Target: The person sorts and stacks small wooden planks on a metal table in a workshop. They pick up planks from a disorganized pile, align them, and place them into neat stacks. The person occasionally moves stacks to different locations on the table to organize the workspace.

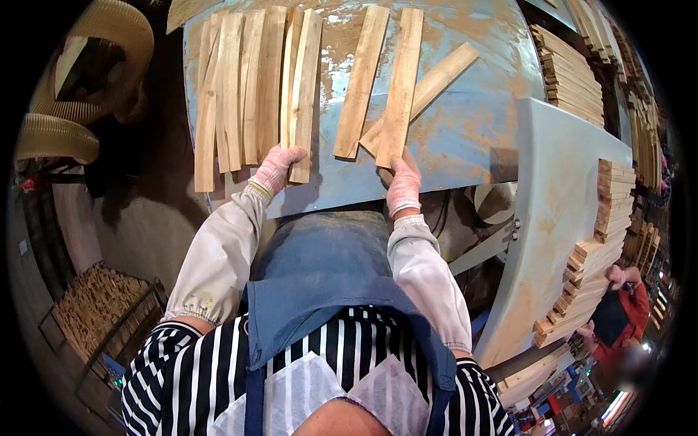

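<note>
My left hand (pixel 276 168), in a pinkish-white work glove, is closed on the near end of a wooden strip (pixel 306 94) at the right side of a row of strips. A narrower strip lies tight against it on the left. My right hand (pixel 404 187), gloved the same way, grips the near end of another wooden strip (pixel 402 80). That strip crosses over a slanted strip (pixel 445 76) beneath it. Between my hands, a single strip (pixel 362 80) lies apart. Fingers under the wood are hidden on both hands.
The strips lie on a blue, dust-covered table (pixel 502 58). A pale panel (pixel 534 218) to the right carries stacked wood pieces (pixel 582 269), with a co-worker in red (pixel 636 312) beyond. Ribbed hose (pixel 131 43) hangs far left, above a crate of wood pieces (pixel 98 305).
</note>
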The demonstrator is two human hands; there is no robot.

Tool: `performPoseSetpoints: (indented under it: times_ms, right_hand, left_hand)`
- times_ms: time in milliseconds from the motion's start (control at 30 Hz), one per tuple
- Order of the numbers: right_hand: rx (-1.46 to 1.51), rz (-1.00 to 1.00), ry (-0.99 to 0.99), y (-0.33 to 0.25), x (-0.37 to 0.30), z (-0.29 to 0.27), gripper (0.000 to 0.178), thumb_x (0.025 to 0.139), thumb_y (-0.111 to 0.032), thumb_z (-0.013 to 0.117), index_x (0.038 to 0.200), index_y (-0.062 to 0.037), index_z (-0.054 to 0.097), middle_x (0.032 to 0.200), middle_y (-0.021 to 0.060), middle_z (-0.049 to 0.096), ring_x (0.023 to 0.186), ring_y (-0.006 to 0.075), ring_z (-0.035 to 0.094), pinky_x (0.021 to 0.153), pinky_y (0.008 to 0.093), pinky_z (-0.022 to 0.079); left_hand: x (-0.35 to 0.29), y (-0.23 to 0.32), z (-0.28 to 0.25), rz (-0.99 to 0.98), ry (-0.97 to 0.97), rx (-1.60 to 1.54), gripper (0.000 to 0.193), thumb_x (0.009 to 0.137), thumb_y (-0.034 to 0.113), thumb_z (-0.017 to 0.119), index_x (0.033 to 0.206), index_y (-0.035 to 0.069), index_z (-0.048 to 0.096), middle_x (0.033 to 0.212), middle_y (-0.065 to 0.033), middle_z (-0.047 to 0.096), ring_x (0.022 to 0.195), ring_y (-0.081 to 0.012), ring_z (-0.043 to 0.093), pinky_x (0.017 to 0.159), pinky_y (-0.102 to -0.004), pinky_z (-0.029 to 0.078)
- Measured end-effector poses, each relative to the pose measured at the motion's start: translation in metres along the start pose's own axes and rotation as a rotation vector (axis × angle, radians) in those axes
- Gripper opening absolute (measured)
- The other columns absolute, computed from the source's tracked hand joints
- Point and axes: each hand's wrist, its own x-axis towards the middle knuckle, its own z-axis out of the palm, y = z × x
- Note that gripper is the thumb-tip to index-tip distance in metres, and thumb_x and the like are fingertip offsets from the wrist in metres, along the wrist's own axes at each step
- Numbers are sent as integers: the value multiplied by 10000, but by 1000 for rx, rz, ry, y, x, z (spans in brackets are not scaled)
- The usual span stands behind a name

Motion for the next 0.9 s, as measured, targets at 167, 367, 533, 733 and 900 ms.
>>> performPoseSetpoints:
  times_ms: [167,367,533,733,900]
  right_hand:
    - [-466,-243,-79,28,-8,12,474,994,-205,680,1421,-7,619,1328,128,700,1228,249,642,1076,341,465]
    - [-1125,-142,465,-5,22,54,884,899,-429,725,1615,-76,345,1623,218,412,1461,421,433,1181,520,378]
    - [-1221,-52,620,-15,60,93,989,850,-439,759,1630,-113,246,1660,223,314,1512,412,344,1225,538,308]
    - [-908,-125,578,-13,70,71,895,796,-186,797,1575,-75,369,1520,208,506,1351,364,549,1122,411,461]
    - [277,-23,-82,-11,62,-26,590,917,-149,640,1478,-27,505,1258,161,658,1136,346,650,1009,448,529]
  left_hand:
    - [-7,-13,-1,32,173,142,438,827,184,820,1196,48,627,950,-77,672,785,-234,663,620,-465,578]
    - [-3,-21,-23,6,162,241,486,798,232,848,1202,54,645,965,-75,677,836,-225,641,731,-429,555]
    - [-4,-5,-12,-4,193,357,440,800,222,825,1164,56,643,939,-49,656,841,-183,609,759,-383,537]
    - [-21,7,-18,-2,157,339,334,806,208,785,1075,77,638,897,2,606,815,-144,559,745,-331,496]
    - [-21,9,-15,-3,94,226,370,812,204,793,1126,76,646,898,-16,620,805,-157,584,715,-355,519]
